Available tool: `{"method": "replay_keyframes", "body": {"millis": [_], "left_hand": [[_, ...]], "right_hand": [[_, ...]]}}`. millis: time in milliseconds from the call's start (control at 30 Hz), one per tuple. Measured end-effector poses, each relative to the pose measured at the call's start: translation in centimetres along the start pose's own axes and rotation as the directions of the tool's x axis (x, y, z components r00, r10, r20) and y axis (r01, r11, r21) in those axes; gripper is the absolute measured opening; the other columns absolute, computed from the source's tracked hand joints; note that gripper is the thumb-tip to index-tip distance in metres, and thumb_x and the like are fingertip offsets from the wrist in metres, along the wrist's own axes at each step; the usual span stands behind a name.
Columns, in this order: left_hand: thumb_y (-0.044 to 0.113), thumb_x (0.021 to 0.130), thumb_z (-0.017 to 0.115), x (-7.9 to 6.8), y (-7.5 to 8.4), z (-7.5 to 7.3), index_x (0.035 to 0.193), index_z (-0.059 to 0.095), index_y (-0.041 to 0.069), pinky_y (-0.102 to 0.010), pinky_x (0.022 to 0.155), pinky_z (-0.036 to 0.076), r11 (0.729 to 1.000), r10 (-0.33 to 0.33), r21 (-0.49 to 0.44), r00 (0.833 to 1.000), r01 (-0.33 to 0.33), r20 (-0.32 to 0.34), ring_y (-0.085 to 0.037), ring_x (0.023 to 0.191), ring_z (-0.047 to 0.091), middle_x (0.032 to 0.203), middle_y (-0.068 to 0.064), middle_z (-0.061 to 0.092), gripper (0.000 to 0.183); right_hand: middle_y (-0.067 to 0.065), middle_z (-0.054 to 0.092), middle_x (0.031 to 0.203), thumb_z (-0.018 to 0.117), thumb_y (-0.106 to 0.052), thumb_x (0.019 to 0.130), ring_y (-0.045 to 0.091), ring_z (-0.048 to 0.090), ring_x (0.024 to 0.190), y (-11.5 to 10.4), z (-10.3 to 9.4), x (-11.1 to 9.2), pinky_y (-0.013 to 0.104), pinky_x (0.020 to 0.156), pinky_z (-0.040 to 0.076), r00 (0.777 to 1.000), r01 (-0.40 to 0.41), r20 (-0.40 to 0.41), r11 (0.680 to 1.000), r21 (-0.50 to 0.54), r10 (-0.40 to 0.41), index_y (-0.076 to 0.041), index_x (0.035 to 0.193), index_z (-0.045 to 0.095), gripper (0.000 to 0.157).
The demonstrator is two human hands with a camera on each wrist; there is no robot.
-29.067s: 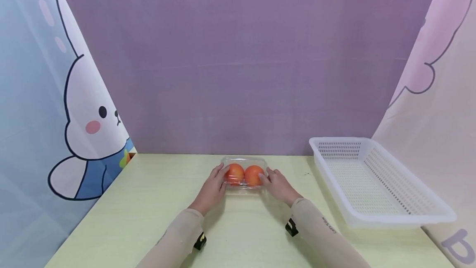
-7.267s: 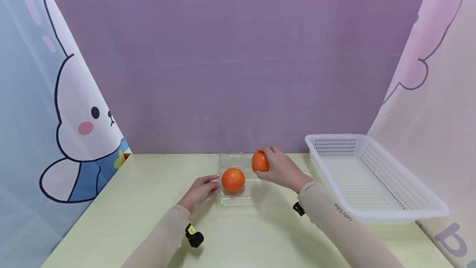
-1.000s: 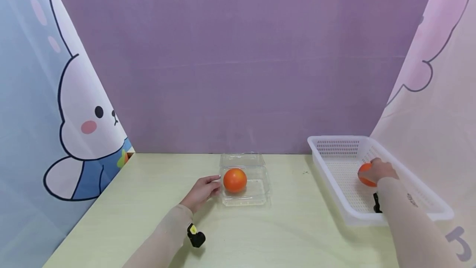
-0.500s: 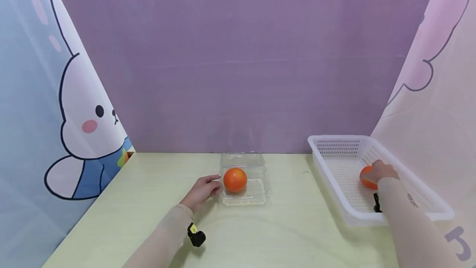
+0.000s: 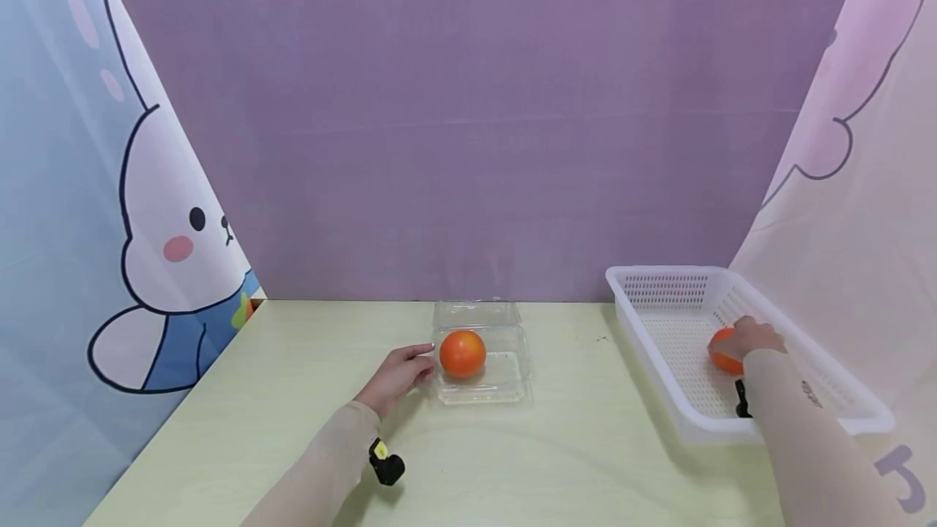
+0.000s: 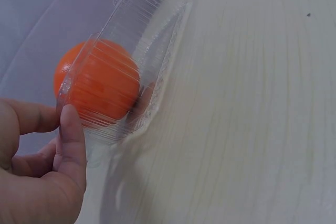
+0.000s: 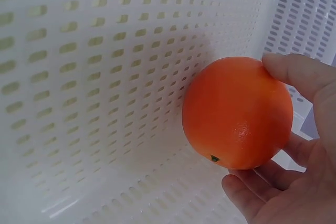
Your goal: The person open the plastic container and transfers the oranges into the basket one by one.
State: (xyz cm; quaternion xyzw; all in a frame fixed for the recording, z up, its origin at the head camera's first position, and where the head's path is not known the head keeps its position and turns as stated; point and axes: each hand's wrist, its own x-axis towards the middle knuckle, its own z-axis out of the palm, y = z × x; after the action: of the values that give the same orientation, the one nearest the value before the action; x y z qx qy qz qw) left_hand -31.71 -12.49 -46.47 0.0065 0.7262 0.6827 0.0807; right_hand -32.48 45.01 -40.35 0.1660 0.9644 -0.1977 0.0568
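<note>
In the head view a clear plastic clamshell box [image 5: 505,389] lies on the table with its lid raised at the back. One orange [image 5: 463,354] sits in its left half. My left hand [image 5: 395,379] is at the box's left side; the left wrist view shows thumb and forefinger pinching the rim of the box [image 6: 152,35] beside the orange [image 6: 100,82]. Far to the right, my right hand [image 5: 754,337] is inside a white basket and holds a second orange [image 7: 236,114], thumb on one side and fingers beneath. That orange is low, close over the perforated floor.
The white perforated basket [image 5: 681,405] stands at the table's right side. A purple cloth [image 5: 468,120] hangs behind the table [image 5: 556,462], and printed curtains flank it left and right. A black wrist camera [image 5: 386,463] juts from the left sleeve.
The box was closed over both oranges at first, then stood open. My right hand has carried one orange into the basket and lowered it slightly. My left hand has stayed at the box.
</note>
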Motion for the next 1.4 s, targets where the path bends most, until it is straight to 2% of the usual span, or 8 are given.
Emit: {"method": "replay_keyframes", "body": {"millis": [400,667,833,1033,1233,1400], "left_hand": [[0.003,0.1,0.056,0.1,0.0,0.0,0.139,0.051,-0.008,-0.028,0.082,0.053,1.0,-0.012,-0.003,1.0,0.012,-0.012,-0.018,0.087,0.058,0.104,-0.017,0.062,0.041],[0.003,0.1,0.055,-0.2,0.1,0.1,0.14,0.049,-0.011,-0.024,0.077,0.053,1.0,-0.002,-0.003,1.0,0.002,0.002,-0.016,0.084,0.057,0.102,-0.017,0.061,0.042],[0.002,0.1,0.055,-0.2,0.1,0.1,0.139,0.049,-0.011,-0.028,0.081,0.053,1.0,0.013,-0.005,1.0,-0.013,0.002,-0.017,0.085,0.057,0.103,-0.018,0.061,0.041],[0.003,0.101,0.055,-0.2,0.1,0.1,0.139,0.048,-0.012,-0.031,0.082,0.053,1.0,0.022,-0.002,1.0,-0.022,0.002,-0.019,0.087,0.058,0.104,-0.019,0.061,0.042],[0.003,0.1,0.055,-0.2,0.0,0.1,0.138,0.049,-0.011,-0.029,0.081,0.053,1.0,0.017,-0.001,1.0,-0.017,0.001,-0.019,0.086,0.058,0.102,-0.018,0.061,0.041],[0.001,0.1,0.055,-0.1,0.0,0.2,0.138,0.051,-0.01,-0.026,0.078,0.053,1.0,0.012,-0.01,1.0,-0.012,-0.003,-0.016,0.083,0.057,0.101,-0.017,0.062,0.041]], "right_hand": [[0.042,0.043,0.109,0.069,-0.036,0.084,0.053,0.046,0.095,-0.2,-0.5,-0.2,0.058,0.075,0.051,1.0,0.009,-0.019,1.0,-0.005,-0.009,0.022,0.122,0.035,0.078],[0.044,0.04,0.119,0.067,-0.037,0.087,0.051,0.046,0.098,-0.5,-0.9,-0.5,0.058,0.078,0.053,1.0,-0.002,0.018,1.0,0.025,0.002,0.021,0.133,0.028,0.084],[0.044,0.042,0.12,0.066,-0.038,0.087,0.05,0.048,0.096,-0.5,-1.1,-0.6,0.057,0.078,0.053,0.999,0.038,0.003,0.999,-0.014,-0.038,0.021,0.133,0.03,0.083],[0.046,0.04,0.125,0.066,-0.04,0.088,0.054,0.047,0.101,-0.4,-1.3,-0.5,0.062,0.085,0.05,0.997,0.08,0.009,0.996,-0.036,-0.08,0.023,0.134,0.03,0.086],[0.045,0.041,0.131,0.065,-0.041,0.089,0.058,0.047,0.109,-0.2,-1.7,-0.4,0.066,0.088,0.046,0.99,0.139,0.008,0.989,-0.056,-0.139,0.022,0.135,0.033,0.084],[0.043,0.045,0.13,0.064,-0.039,0.09,0.06,0.047,0.111,-0.3,-1.8,-0.5,0.067,0.089,0.044,0.976,0.211,-0.033,0.973,-0.097,-0.215,0.021,0.132,0.04,0.077]]}}
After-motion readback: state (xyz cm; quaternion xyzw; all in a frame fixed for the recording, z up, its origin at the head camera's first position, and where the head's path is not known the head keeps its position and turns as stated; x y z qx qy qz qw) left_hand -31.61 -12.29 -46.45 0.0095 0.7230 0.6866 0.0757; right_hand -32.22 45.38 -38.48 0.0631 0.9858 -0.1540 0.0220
